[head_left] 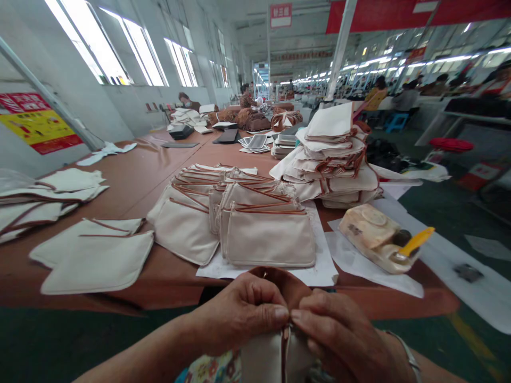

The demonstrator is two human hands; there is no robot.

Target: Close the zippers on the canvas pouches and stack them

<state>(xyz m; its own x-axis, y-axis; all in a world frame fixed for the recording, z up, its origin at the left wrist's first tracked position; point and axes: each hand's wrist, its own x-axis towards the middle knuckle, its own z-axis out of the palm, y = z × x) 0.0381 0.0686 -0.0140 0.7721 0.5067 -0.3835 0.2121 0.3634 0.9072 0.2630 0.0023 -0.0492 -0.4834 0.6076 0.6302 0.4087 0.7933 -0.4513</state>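
Both hands meet at the bottom centre, below the table's near edge. My left hand (243, 311) is closed, its thumb and fingers pinching the top edge of a cream fabric pouch with brown trim (265, 354). Fingertips of my right hand (339, 335) touch the left thumb and pinch the same edge from the other side. A bangle shows on the right wrist. Most of the pouch is hidden by the hands. Just beyond them a row of finished cream pouches (269, 234) stands on white paper.
On the long brown table (139, 175) lie flat cream panels (98, 260) at left, a tall pile of panels (335, 154) at right, and a wrapped tub with a yellow-handled tool (383, 239). People work at the far end and at right.
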